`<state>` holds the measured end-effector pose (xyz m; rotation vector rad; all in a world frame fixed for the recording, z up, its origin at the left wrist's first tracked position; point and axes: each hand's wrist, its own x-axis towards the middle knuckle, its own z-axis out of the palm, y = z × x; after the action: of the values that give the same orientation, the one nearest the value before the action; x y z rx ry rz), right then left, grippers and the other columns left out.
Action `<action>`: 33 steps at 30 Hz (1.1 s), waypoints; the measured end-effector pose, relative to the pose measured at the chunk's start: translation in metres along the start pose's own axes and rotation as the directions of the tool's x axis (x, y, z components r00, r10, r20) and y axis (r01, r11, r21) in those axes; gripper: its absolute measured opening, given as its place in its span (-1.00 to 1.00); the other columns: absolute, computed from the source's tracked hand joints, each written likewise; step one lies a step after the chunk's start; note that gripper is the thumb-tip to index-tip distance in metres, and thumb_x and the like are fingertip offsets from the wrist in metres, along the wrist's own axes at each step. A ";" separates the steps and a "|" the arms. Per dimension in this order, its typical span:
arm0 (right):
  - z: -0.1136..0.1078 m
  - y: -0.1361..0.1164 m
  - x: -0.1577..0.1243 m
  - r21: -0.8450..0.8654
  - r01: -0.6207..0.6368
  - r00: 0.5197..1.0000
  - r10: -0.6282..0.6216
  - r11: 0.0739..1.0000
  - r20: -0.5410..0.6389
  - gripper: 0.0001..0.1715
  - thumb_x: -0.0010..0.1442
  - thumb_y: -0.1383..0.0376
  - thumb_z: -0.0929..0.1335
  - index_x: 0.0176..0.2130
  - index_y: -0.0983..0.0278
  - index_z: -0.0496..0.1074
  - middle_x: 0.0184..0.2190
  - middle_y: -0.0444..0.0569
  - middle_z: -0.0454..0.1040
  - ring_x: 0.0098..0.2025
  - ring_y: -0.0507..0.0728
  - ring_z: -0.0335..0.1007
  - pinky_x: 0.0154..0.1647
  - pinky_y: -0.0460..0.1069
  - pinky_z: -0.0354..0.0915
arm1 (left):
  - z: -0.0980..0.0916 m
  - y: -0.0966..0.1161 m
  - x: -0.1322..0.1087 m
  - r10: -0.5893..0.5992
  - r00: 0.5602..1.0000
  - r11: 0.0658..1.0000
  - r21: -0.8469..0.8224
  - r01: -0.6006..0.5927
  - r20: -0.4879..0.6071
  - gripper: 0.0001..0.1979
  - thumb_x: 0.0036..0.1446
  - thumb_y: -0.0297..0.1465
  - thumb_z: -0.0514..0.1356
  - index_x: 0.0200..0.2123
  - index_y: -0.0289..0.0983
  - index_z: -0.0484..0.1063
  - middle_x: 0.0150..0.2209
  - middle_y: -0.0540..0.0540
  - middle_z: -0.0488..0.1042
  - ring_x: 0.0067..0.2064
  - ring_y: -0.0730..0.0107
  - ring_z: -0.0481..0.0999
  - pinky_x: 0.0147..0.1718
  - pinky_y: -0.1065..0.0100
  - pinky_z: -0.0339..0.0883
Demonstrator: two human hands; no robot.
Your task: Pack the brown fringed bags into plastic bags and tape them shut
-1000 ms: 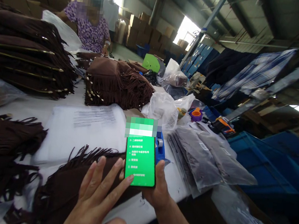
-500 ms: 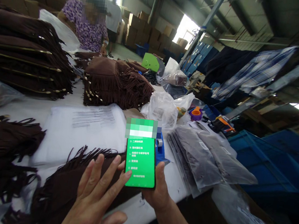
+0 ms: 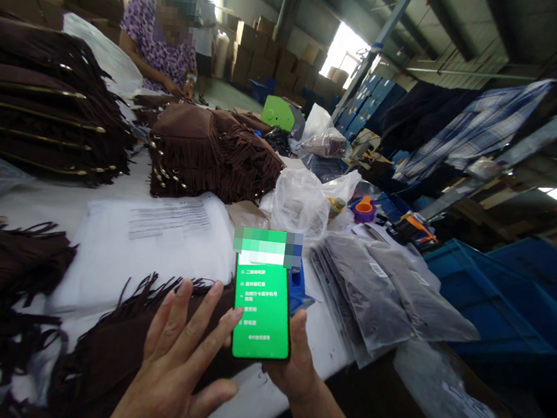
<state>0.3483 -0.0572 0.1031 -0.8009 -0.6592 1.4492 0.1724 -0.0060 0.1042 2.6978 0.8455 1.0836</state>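
A phone [image 3: 261,314] with a bright green screen is held upright above the table's front edge by my right hand [image 3: 298,365], whose thumb lies along the case's right side. My left hand [image 3: 182,352] has its fingers spread, and the index fingertip is at the left part of the screen. Beneath and left of it lies a dark brown fringed piece [image 3: 112,344]. Behind the phone is a stack of white plastic bags [image 3: 154,242] with printed lines. A blue tool [image 3: 300,282], partly hidden, is just beyond the phone.
Brown fringed bags [image 3: 184,151] are piled at the back and left. Grey packaged items [image 3: 370,286] lie on the right beside blue crates [image 3: 499,301]. An orange and purple tape roll [image 3: 363,208] sits behind them. A person [image 3: 161,41] works across the table.
My left index fingertip has moved up the screen. The phone sits slightly lower in view. The person across the table has brought their hands together over the table.
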 end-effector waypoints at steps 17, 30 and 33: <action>-0.008 -0.009 -0.008 0.038 -0.053 0.997 0.050 0.998 0.061 -0.07 0.09 -0.32 0.15 0.06 0.33 0.39 -0.18 0.18 0.53 -0.15 0.30 0.47 -0.06 0.22 0.32 | 0.009 0.002 0.018 0.022 0.998 0.999 0.023 -0.023 0.060 -0.39 0.21 -0.13 0.07 0.28 -0.16 0.04 0.35 -0.15 -0.11 0.34 -0.12 -0.25 0.28 -0.03 -0.32; -0.017 -0.006 -0.010 -0.008 -0.035 0.997 0.035 0.999 0.068 -0.05 0.11 -0.32 0.11 -0.02 0.38 0.44 -0.15 0.22 0.49 -0.12 0.28 0.44 -0.10 0.15 0.34 | 0.014 -0.002 0.027 0.015 0.998 1.000 0.014 -0.015 0.055 -0.42 0.24 -0.15 0.04 0.28 -0.12 0.02 0.35 -0.12 -0.11 0.34 -0.08 -0.25 0.27 -0.07 -0.28; -0.021 -0.003 -0.009 0.029 -0.019 0.998 0.018 0.999 0.058 -0.08 0.13 -0.30 0.11 -0.03 0.38 0.45 -0.16 0.21 0.50 -0.12 0.28 0.44 -0.05 0.17 0.31 | 0.016 -0.001 0.028 0.020 0.998 1.000 0.007 -0.021 0.063 -0.42 0.23 -0.16 0.05 0.28 -0.12 0.02 0.35 -0.12 -0.10 0.34 -0.09 -0.25 0.27 -0.07 -0.27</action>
<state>0.3662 -0.0677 0.0940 -0.7462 -0.6748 1.5003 0.1994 0.0121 0.1089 2.7368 0.8154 0.9959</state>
